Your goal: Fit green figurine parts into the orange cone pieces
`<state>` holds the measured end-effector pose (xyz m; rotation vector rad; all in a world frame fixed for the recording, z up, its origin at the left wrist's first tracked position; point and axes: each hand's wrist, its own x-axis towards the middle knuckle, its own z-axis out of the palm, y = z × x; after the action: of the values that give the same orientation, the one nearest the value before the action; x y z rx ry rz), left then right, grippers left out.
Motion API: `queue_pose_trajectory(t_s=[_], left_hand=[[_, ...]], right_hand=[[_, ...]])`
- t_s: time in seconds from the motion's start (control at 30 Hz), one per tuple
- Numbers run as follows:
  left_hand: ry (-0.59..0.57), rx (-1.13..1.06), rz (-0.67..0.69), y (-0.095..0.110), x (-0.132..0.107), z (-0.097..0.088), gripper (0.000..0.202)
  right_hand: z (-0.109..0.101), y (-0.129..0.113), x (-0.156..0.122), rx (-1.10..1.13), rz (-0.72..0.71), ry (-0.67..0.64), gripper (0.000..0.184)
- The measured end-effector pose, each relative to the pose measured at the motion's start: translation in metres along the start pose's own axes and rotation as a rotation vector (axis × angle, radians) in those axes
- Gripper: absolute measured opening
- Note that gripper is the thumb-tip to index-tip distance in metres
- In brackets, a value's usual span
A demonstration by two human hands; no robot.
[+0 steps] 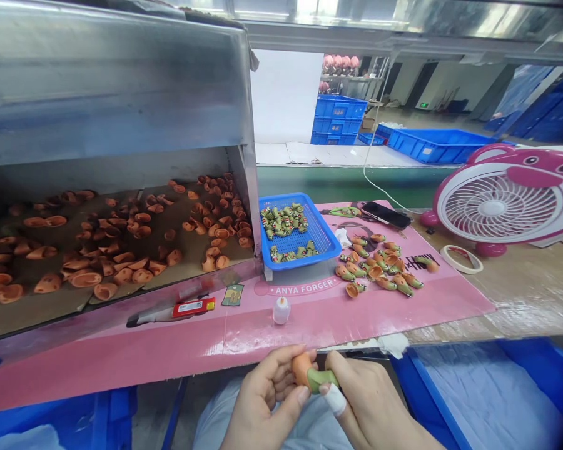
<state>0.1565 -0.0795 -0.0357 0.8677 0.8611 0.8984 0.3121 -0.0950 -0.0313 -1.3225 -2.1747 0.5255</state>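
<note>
Just past the table's front edge, my left hand (pixel 276 397) pinches an orange clog-shaped piece (pixel 302 369) between thumb and fingers. A green figurine piece (pixel 323 379) meets it, and my right hand (pixel 368 394) grips that piece's other end. White tape wraps the right thumb. The two pieces touch; how deep one sits in the other is hidden. Nearest on the mat is a small white bottle (pixel 281 310) with an orange tip. To the right lies a group of orange-and-green pieces (pixel 378 262). Behind the bottle, a blue basket (pixel 316 262) holds several green pieces (pixel 284 220).
A metal-walled booth (pixel 117 87) at left has many orange pieces (pixel 87 278) on its floor. A red-and-yellow packet (pixel 193 307), a phone (pixel 385 214), a tape roll (pixel 461 259) and a pink fan (pixel 497 203) sit on the table. Blue crates (pixel 431 400) stand below its edge.
</note>
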Motion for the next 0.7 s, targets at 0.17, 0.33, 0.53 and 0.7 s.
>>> queue_pose_trajectory(t_s=[0.17,0.33,0.53,0.7], left_hand=[[0.005,0.004,0.002,-0.0002,0.0001,0.0003,0.033],[0.002,-0.005,-0.005,-0.0006,-0.0002,0.0006,0.033],[-0.003,0.0,0.019,0.001,-0.0005,0.0015,0.032],[0.03,0.197,0.224,-0.0014,-0.0009,0.0007,0.028]], right_hand=[[-0.0001,0.0009,0.0004,-0.005,0.008,0.003,0.016],[0.0023,0.0007,0.0007,-0.019,0.002,0.009,0.015],[0.0025,0.0005,-0.0015,-0.012,0.0,0.015,0.016],[0.0013,-0.0008,0.0003,0.004,0.009,0.063,0.022]])
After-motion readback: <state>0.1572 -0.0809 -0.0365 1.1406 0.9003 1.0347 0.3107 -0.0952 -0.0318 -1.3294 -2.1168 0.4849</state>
